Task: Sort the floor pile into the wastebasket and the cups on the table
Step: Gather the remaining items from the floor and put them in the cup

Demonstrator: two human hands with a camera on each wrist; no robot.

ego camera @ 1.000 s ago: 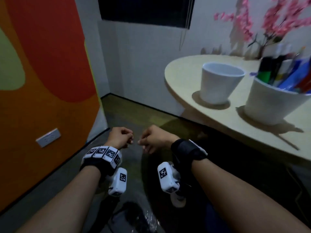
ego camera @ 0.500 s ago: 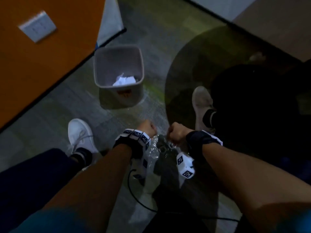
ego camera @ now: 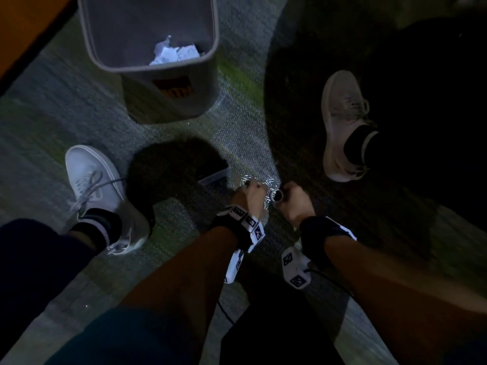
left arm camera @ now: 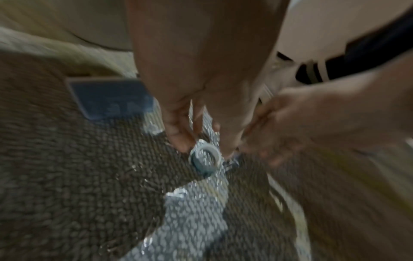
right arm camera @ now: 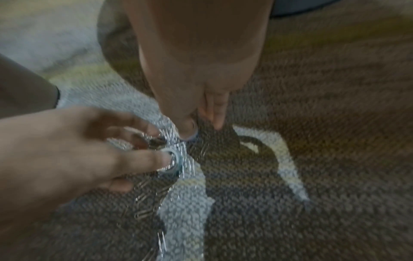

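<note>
Both hands are down at the carpet over a crinkled sheet of clear plastic wrap [ego camera: 263,180] [left arm camera: 178,194]. A small grey tape roll [ego camera: 276,197] [left arm camera: 205,159] [right arm camera: 173,162] stands tilted on the wrap. My left hand [ego camera: 249,196] [left arm camera: 201,146] pinches the roll between thumb and fingertips. My right hand [ego camera: 293,200] [right arm camera: 201,128] sits just right of it, thumb and finger nipped on the wrap, though blur hides the contact. The grey wastebasket [ego camera: 168,101] stands ahead to the left, with crumpled white paper [ego camera: 174,52] inside. The table and cups are out of view.
A dark flat box [ego camera: 213,176] [left arm camera: 109,98] lies on the carpet left of the hands. My left shoe [ego camera: 92,177] and right shoe [ego camera: 342,122] flank the spot. An orange wall [ego camera: 26,27] borders the far left. Deep shadow covers the floor on the right.
My view dropped from the table and cups to the floor. Both hands went down together with the plastic wrap to the carpet, and the wastebasket came closer in view.
</note>
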